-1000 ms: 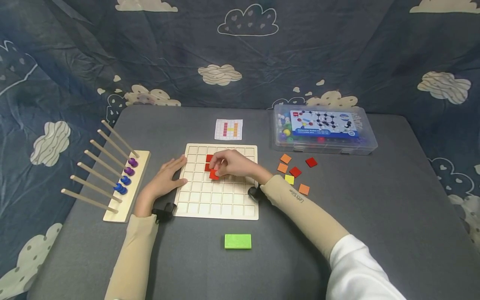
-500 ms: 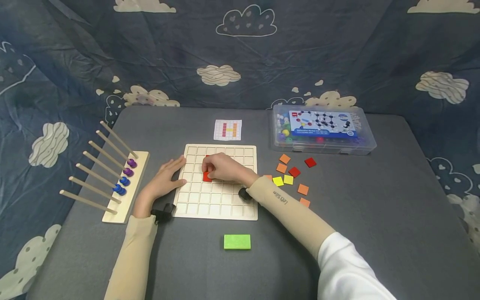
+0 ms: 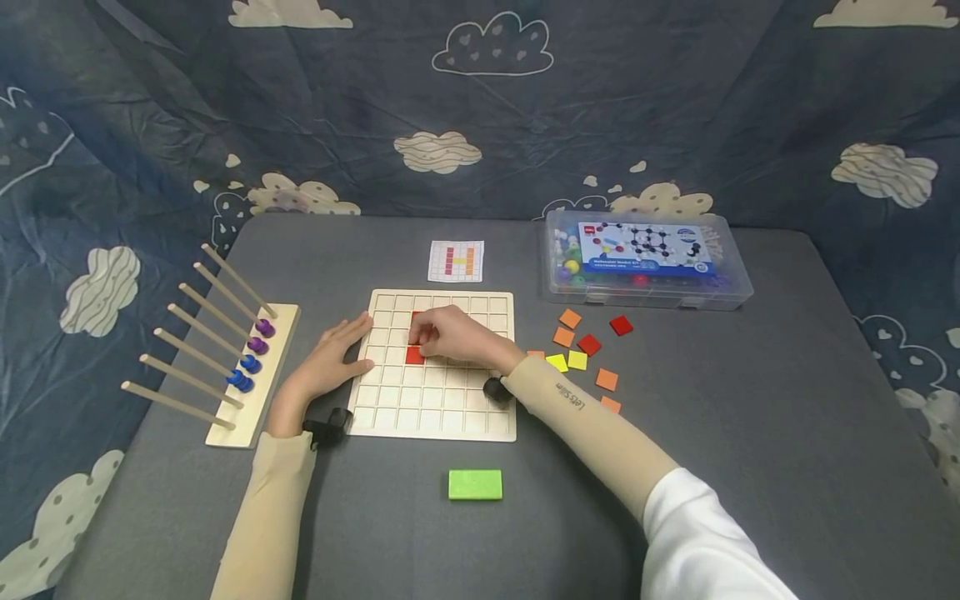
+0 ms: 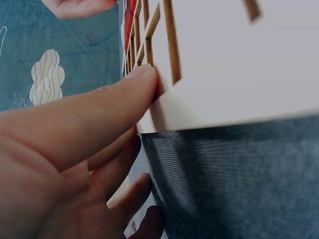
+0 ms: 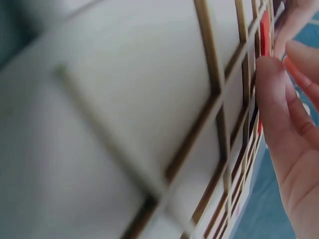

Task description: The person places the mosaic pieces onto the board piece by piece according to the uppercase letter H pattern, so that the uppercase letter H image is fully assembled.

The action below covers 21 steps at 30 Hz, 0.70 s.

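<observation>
A pale wooden grid board (image 3: 453, 398) lies flat on the table. One red tile (image 3: 415, 356) sits in a square beside the right thumb, and more red shows just above it, partly covered by the right hand (image 3: 462, 335). That hand has bent fingers over the board; in the right wrist view its thumb (image 5: 271, 89) is at the grid near a red tile (image 5: 264, 37), apart from the other fingers. With fingers spread, the left hand (image 3: 322, 367) rests at the board's left edge, its thumb (image 4: 142, 82) touching the rim in the left wrist view.
Loose red, yellow and orange tiles (image 3: 607, 379) lie right of the board. Behind it is a pattern card (image 3: 456, 261); a clear box (image 3: 648, 287) stands back right. A peg rack (image 3: 255, 400) is at left, a green block (image 3: 476, 484) in front.
The right hand has moved left from a second ago, and the red tile it pinched now lies in the grid. Since half a second ago it has shifted slightly right. The left hand has stayed put.
</observation>
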Each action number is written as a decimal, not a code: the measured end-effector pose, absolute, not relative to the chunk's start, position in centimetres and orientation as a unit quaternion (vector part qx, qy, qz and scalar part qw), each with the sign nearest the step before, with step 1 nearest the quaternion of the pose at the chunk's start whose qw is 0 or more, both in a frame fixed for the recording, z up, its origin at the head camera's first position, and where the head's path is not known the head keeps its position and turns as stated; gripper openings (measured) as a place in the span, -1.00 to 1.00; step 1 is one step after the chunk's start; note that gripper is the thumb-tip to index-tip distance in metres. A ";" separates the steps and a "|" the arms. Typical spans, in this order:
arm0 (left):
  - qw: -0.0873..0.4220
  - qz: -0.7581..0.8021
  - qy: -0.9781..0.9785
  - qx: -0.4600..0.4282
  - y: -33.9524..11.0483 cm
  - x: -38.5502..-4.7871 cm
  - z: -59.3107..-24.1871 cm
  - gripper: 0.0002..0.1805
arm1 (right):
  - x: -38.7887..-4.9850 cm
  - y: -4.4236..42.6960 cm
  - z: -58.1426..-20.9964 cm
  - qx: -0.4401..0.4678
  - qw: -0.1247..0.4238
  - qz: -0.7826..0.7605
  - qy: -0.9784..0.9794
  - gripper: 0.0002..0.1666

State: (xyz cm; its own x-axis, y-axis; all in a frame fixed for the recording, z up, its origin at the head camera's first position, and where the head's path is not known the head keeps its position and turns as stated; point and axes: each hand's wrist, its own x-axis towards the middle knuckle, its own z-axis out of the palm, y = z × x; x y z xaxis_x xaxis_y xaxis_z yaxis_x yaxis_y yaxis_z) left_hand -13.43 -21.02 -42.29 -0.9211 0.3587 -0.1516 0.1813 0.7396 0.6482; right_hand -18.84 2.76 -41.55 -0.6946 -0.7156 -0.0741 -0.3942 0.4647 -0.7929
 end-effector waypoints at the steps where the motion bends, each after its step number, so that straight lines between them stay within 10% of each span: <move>1: 0.135 0.330 0.923 0.145 -21.0 -13.4 -42.3 -0.26 | -18.8 3.1 -41.5 -0.321 0.215 -0.414 0.824 -0.86; 21: 0.125 0.335 0.921 0.151 -21.1 -13.4 -42.4 -0.26 | -19.7 18.7 -40.1 -0.207 0.236 -0.559 0.768 -0.66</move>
State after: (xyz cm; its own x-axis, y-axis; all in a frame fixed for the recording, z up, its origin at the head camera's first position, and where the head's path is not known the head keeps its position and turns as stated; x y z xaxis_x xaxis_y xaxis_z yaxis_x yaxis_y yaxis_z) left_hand -13.39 -21.12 -42.43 -0.9229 0.3626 -0.1297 0.1944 0.7294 0.6558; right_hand -19.69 18.74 -40.09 -0.8032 -0.5810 -0.1314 -0.0535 0.2901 -0.9555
